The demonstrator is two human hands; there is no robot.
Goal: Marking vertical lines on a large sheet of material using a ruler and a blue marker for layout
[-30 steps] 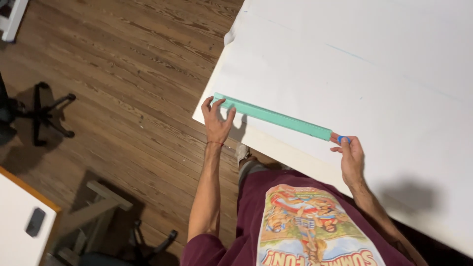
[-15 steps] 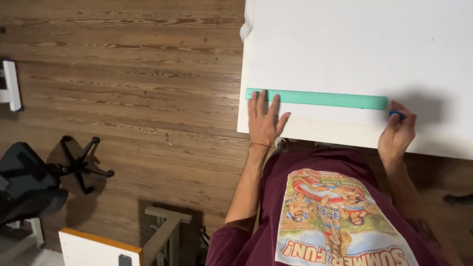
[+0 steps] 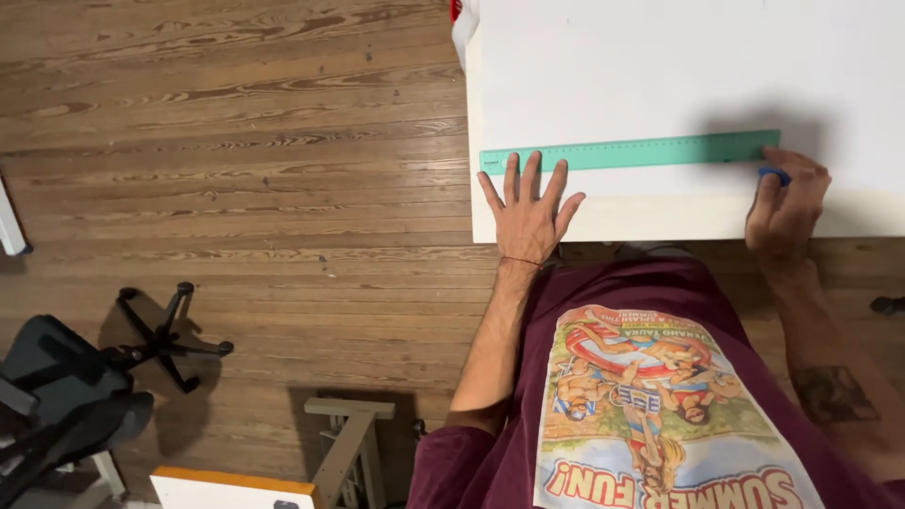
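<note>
A long green ruler (image 3: 641,151) lies across a large white sheet (image 3: 679,66) near its front edge. My left hand (image 3: 528,215) rests flat on the sheet with its fingers spread. The fingertips press the ruler's left end. My right hand (image 3: 787,203) is curled at the ruler's right end, pinching a small blue pen (image 3: 775,174) whose tip sits just below the ruler's edge. Most of the pen is hidden by my fingers.
The white sheet covers a table whose left edge (image 3: 471,141) borders a wooden plank floor (image 3: 236,141). A dark office chair (image 3: 75,386) stands at the lower left. A grey trestle leg (image 3: 349,438) and an orange-edged white board (image 3: 226,490) sit below.
The view has swung, so the ruler now looks level instead of slanted. Both hands stay at the ruler's ends, and the right hand has curled closer over the pen.
</note>
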